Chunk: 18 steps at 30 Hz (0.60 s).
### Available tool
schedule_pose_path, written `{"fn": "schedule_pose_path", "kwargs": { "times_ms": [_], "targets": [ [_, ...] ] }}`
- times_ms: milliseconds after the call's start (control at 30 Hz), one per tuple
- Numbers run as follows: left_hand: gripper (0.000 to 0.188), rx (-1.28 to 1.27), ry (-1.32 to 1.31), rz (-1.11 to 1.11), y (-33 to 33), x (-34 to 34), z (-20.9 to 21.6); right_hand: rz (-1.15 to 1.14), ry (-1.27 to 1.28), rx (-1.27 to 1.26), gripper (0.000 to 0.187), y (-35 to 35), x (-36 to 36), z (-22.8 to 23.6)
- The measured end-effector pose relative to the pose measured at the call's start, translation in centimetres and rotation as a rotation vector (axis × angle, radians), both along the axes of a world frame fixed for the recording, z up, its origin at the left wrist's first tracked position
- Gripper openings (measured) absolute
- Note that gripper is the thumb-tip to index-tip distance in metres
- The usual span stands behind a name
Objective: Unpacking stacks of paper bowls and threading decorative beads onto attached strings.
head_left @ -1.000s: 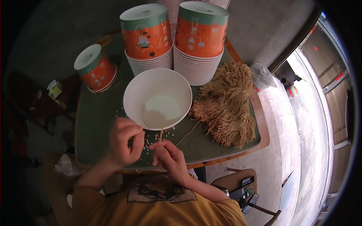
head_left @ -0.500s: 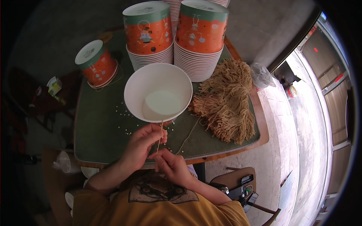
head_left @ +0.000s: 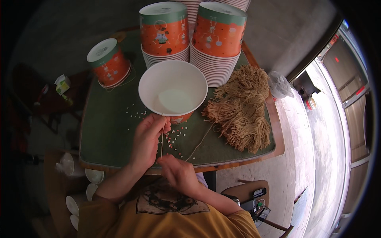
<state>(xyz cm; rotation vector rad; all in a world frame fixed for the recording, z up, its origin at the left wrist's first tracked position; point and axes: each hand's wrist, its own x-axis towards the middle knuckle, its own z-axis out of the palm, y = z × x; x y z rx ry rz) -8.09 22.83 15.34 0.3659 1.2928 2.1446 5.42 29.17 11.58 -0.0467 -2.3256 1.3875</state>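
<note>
A white-lined paper bucket (head_left: 172,85) with an orange outside stands open-side up on the table in front of me. A thin cord (head_left: 162,139) runs from its near rim down toward me, drawn straight. Close against that rim, my left hand (head_left: 149,135) is closed, with thumb and fingers pinching the cord. Lower down, beyond the table's front edge, my right hand (head_left: 177,172) is closed on the cord's lower part; its fingertips are slightly blurred. A large bundle of tan cords (head_left: 242,109) lies to the right, one loose strand trailing toward my right hand.
Upside-down stacks of orange and green paper buckets (head_left: 218,35) stand behind. Another upturned bucket (head_left: 109,65) with a cord is at the left. Small punched dots (head_left: 178,137) litter the green tabletop (head_left: 107,139). A stool (head_left: 258,188) holding devices is at lower right.
My left hand has moved up to the bucket's rim, and the gap between my hands has widened, with the cord stretched between them. The whole view has shifted slightly.
</note>
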Motion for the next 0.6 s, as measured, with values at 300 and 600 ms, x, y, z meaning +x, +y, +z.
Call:
{"fn": "schedule_pose_path", "kwargs": {
  "times_ms": [300, 600],
  "targets": [
    [0.013, 0.006, -0.239, -0.157, -1.5, -0.8, 0.6, 0.024, -0.083, -0.222, 0.013, -0.5, -0.4, 0.1],
    [0.012, -0.005, -0.302, -0.19, -1.7, -2.2, 0.7, 0.051, -0.044, 0.093, 0.016, -0.2, 0.0, -1.7]
  ]
}}
